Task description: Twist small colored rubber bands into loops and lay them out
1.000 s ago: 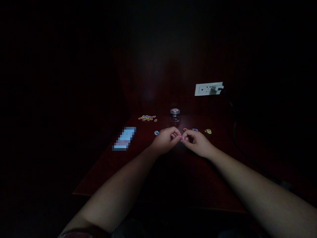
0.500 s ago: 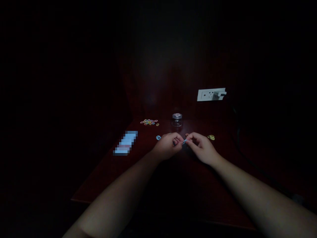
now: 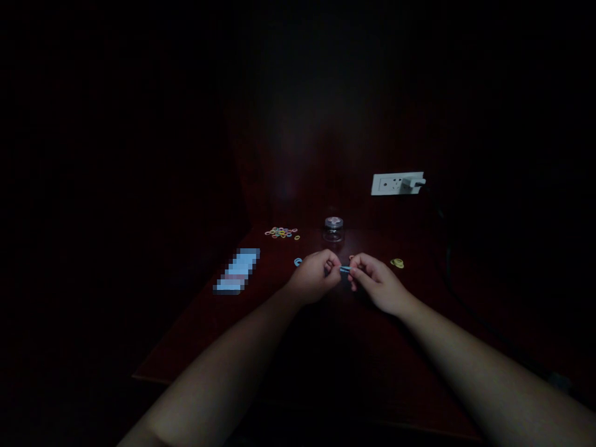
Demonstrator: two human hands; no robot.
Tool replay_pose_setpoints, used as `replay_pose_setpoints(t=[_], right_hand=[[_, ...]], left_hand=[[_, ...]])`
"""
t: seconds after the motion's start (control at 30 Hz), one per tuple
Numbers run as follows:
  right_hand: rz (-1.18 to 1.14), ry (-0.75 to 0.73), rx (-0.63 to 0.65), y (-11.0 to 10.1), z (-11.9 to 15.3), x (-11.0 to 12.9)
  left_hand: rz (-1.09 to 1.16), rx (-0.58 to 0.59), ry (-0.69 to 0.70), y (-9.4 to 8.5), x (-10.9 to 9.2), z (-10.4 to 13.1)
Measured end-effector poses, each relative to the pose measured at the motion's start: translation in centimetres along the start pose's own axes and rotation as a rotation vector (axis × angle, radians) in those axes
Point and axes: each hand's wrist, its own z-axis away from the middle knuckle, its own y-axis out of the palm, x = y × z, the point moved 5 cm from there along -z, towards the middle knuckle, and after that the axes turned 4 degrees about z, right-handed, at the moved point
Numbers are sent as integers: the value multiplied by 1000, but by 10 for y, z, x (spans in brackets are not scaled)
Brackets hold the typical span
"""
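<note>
Over the table [image 3: 200,323], both hands [image 3: 316,277] [image 3: 379,284] pinch a blue band [image 3: 345,269], its long axis sideways.

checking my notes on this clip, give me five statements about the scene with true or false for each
1. The left hand and right hand hold a blue band between them. True.
2. The lid is off the jar. False: the lid is on the jar.
3. The yellow bands lie right of the jar. True.
4. The mixed bands lie right of the jar. False: they lie left of it.
5. A plug is in the wall socket. True.
</note>
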Motion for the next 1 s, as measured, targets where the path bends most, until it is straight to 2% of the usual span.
replay_pose_setpoints(t=[0.2, 0.33, 0.57, 0.8, 1.0], right_hand=[[-39, 14, 135, 9, 2, 12], [-58, 17, 146, 10, 1, 11], [-74, 36, 103, 10, 0, -4], [-99, 39, 66, 6, 0, 1], [-218, 78, 118, 10, 0, 1]], left_hand=[[-32, -127, -56, -5, 4, 1], [-30, -184, -70, -7, 3, 2], [49, -45, 49, -1, 0, 3], [70, -10, 13, 2, 6, 2], [88, 19, -3, 3, 3, 2]])
